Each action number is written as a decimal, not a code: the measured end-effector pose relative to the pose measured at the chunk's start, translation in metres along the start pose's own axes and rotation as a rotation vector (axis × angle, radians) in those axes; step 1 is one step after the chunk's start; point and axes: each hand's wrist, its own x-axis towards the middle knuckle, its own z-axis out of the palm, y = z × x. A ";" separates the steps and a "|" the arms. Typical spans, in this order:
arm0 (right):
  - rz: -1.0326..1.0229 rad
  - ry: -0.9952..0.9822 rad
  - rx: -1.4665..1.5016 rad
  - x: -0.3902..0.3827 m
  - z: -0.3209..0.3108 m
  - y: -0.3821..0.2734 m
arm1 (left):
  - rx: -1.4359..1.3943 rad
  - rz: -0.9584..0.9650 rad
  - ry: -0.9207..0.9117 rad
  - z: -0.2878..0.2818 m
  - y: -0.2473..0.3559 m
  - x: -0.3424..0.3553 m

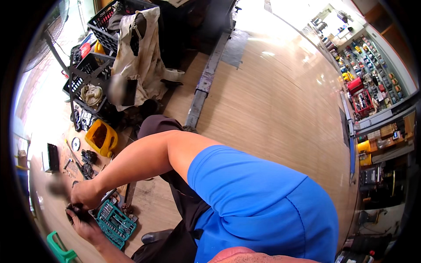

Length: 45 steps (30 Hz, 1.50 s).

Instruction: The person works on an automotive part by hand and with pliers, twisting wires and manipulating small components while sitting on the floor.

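At the lower left, my right hand point(87, 195) reaches down from the blue-sleeved arm, fingers closed on a small dark part point(75, 214) that is too hidden to identify. My left hand point(84, 227) comes up from the lower edge and grips that same dark part from below. Just right of both hands lies an open teal socket set case point(115, 223) with metal sockets in it. Loose tools, dark metal parts point(89, 156) and a cut-open yellow jug point(101, 138) lie on the floor above my hands.
Black crates point(81, 74) with a stained cloth point(136, 52) stand at upper left beside a fan point(46, 39). A metal rail point(204, 81) crosses the tiled floor. Shelves of parts point(372, 70) line the right side. A green plastic stool point(57, 247) is at lower left.
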 end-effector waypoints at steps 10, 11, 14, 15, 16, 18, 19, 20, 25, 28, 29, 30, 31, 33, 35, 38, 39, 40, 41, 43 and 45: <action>0.135 0.011 0.161 -0.007 -0.010 -0.008 | -0.075 0.015 0.028 -0.008 -0.001 0.008; 0.147 0.022 0.162 -0.008 -0.010 -0.009 | -0.060 0.040 0.064 0.000 -0.001 0.004; 0.130 0.050 0.200 -0.008 -0.008 -0.008 | -0.089 0.048 -0.068 -0.017 -0.003 0.011; 0.157 0.043 0.161 -0.008 -0.008 -0.008 | -0.089 0.051 -0.129 -0.022 -0.003 0.012; 0.179 0.034 0.125 -0.005 -0.007 -0.011 | -0.085 0.059 -0.187 -0.024 0.002 0.011; 0.186 0.056 0.102 -0.004 -0.005 -0.017 | -0.091 0.059 -0.228 -0.030 0.007 0.011; 0.180 0.088 0.113 -0.007 -0.005 -0.019 | -0.105 0.046 -0.216 -0.033 0.005 0.013; 0.173 0.119 0.123 -0.009 -0.004 -0.019 | -0.118 0.033 -0.203 -0.036 0.002 0.016; 0.239 0.151 0.182 -0.016 0.000 -0.020 | -0.120 0.041 -0.022 -0.027 -0.005 0.016; 0.213 0.119 0.210 -0.019 -0.011 -0.029 | -0.097 0.063 0.045 -0.017 0.002 0.008; 0.216 0.102 0.212 -0.020 -0.012 -0.030 | -0.095 0.064 0.030 -0.016 0.004 0.006; 0.218 0.109 0.190 -0.018 -0.009 -0.029 | -0.080 0.058 -0.106 -0.018 0.006 0.006; 0.223 0.116 0.166 -0.018 -0.005 -0.025 | -0.067 0.051 -0.245 -0.020 0.008 0.008; 0.228 0.136 0.166 -0.019 -0.002 -0.023 | -0.070 0.048 -0.359 -0.023 0.008 0.007; 0.211 0.151 0.213 -0.017 -0.005 -0.029 | -0.101 0.075 -0.301 -0.025 0.009 0.006; 0.165 0.162 0.252 -0.014 0.000 -0.026 | -0.121 0.109 -0.174 -0.029 0.009 0.006; 0.168 0.133 0.292 -0.013 -0.001 -0.027 | -0.133 0.112 -0.192 -0.031 0.012 0.006; 0.187 0.108 0.326 -0.016 -0.005 -0.025 | -0.089 0.098 0.010 -0.008 0.011 0.001; 0.197 0.081 0.365 -0.016 -0.007 -0.025 | -0.120 0.114 0.029 -0.004 0.013 0.001; 0.174 0.025 0.391 -0.012 -0.008 -0.025 | -0.179 0.143 0.065 -0.003 0.016 0.001; 0.131 -0.018 0.443 -0.011 -0.014 -0.029 | -0.230 0.145 -0.042 -0.006 0.022 -0.001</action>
